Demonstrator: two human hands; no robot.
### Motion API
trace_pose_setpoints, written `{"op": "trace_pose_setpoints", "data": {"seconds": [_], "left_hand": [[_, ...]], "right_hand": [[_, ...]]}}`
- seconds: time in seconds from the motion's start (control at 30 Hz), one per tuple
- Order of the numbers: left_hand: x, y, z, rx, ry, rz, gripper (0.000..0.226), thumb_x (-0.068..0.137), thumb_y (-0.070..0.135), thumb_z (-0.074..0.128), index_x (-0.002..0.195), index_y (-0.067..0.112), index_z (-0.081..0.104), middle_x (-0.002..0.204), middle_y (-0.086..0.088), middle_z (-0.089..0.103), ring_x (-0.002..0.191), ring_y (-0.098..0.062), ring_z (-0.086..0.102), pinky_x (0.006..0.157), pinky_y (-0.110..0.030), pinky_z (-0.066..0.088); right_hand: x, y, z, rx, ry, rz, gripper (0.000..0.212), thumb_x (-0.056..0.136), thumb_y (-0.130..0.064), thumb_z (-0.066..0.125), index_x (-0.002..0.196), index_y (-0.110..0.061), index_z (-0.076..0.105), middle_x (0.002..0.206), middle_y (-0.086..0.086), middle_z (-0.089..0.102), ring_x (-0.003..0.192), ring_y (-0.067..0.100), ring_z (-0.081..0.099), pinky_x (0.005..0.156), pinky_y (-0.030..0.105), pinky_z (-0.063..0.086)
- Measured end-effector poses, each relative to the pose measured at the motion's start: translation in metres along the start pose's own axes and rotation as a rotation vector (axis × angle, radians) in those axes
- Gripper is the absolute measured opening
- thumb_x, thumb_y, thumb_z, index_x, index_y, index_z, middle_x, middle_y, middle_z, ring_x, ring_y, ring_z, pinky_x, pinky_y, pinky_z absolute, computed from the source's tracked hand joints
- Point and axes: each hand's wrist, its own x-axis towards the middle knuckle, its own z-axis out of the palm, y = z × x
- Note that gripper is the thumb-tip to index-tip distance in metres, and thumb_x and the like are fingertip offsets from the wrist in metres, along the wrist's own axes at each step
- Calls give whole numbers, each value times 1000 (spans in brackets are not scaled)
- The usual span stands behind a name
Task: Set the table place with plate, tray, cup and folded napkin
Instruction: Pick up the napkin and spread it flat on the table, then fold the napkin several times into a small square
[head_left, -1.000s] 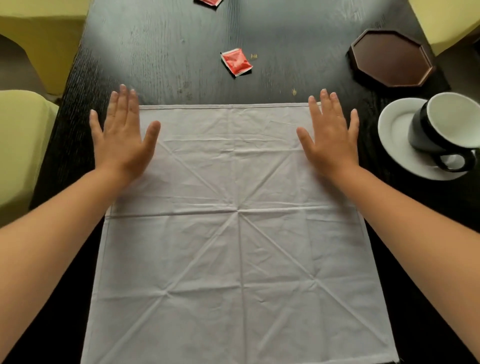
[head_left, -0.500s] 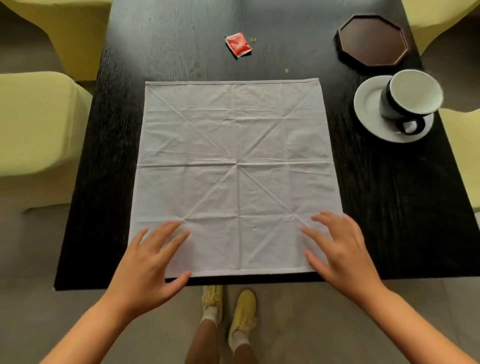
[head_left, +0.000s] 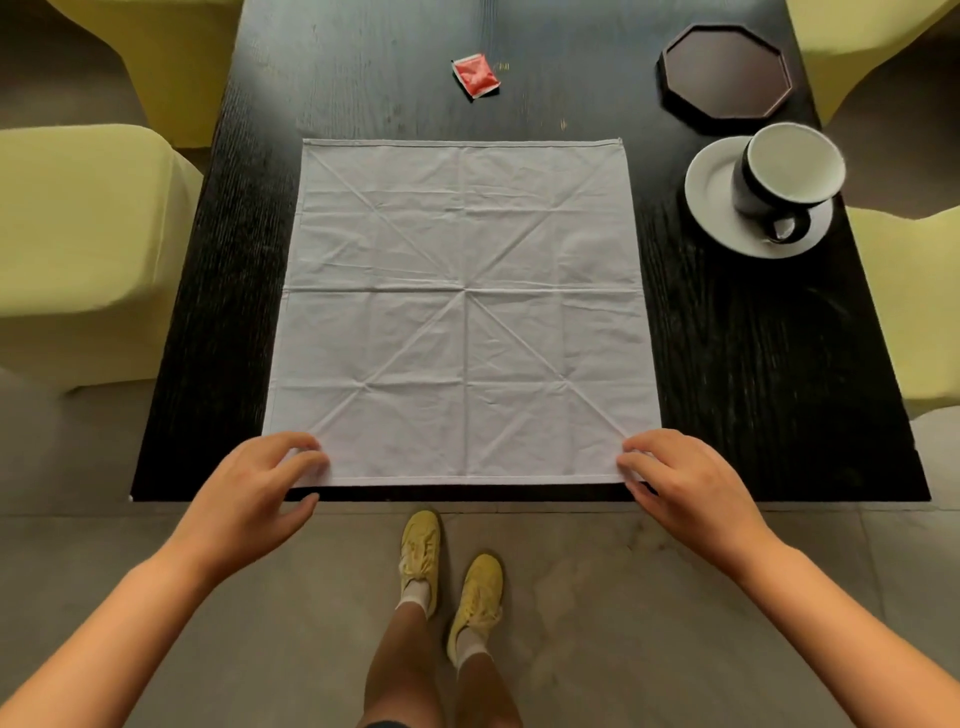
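Note:
A white cloth napkin (head_left: 462, 312) lies flat and unfolded on the black table (head_left: 753, 405), creased in a star pattern. My left hand (head_left: 254, 488) pinches its near left corner, thumb under the table-side edge. My right hand (head_left: 680, 478) pinches its near right corner. At the right stands a black cup (head_left: 784, 176) with a white inside on a white plate (head_left: 711, 197). Behind them sits a dark octagonal tray (head_left: 727, 70).
A red sachet (head_left: 475, 78) lies beyond the napkin's far edge. Yellow-green chairs (head_left: 78, 249) flank the table on both sides (head_left: 914, 312). My feet in yellow shoes (head_left: 452, 566) stand on the grey floor just before the table's near edge.
My hands drew back from the napkin's far corners to its near edge and now grip both near corners. The view has pulled back from the table.

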Motion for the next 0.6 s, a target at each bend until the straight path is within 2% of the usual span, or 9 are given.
{"op": "trace_pose_setpoints", "data": {"seconds": [0.13, 0.2, 0.23, 0.4, 0.5, 0.6], "left_hand": [[2, -8, 1, 54, 38, 39, 21, 69, 13, 71, 90, 11, 67, 98, -5, 66, 85, -26, 65, 79, -36, 48], [3, -10, 1, 72, 76, 75, 11, 76, 17, 62, 84, 11, 66, 96, -4, 66, 83, -25, 65, 77, -34, 48], [3, -10, 0, 73, 93, 82, 14, 80, 19, 55, 81, 10, 66, 94, -4, 66, 80, -25, 65, 73, -33, 49], [9, -8, 2, 106, 176, 47, 21, 81, 13, 45, 72, 4, 62, 83, -8, 67, 70, -30, 63, 64, -37, 50], [13, -6, 4, 85, 202, -55, 17, 74, 9, 43, 72, 4, 59, 72, -9, 62, 65, -32, 60, 58, -38, 47], [15, -7, 4, 60, 216, -171, 10, 69, 3, 49, 75, 5, 57, 66, -8, 58, 62, -31, 56, 55, -38, 42]], "right_hand": [[-1, 11, 4, -58, 25, -141, 11, 79, 0, 58, 69, -3, 60, 83, 10, 66, 71, 28, 62, 57, 36, 49], [0, 13, 5, -82, 31, -158, 11, 78, 2, 58, 68, -3, 59, 82, 12, 66, 70, 29, 61, 57, 37, 49], [1, 12, 6, -88, 33, -152, 11, 76, 4, 59, 67, -2, 59, 81, 12, 66, 69, 29, 61, 57, 38, 50], [13, 7, 5, -35, 75, -11, 11, 74, 1, 58, 65, -5, 58, 64, 8, 59, 59, 29, 56, 52, 38, 47], [18, 7, 2, -14, 110, 72, 13, 69, 4, 57, 64, -7, 54, 54, 6, 50, 52, 28, 50, 50, 38, 44], [20, 9, -1, -29, 105, 116, 21, 61, 12, 59, 66, -7, 53, 53, 6, 49, 50, 28, 48, 50, 38, 44]]}}
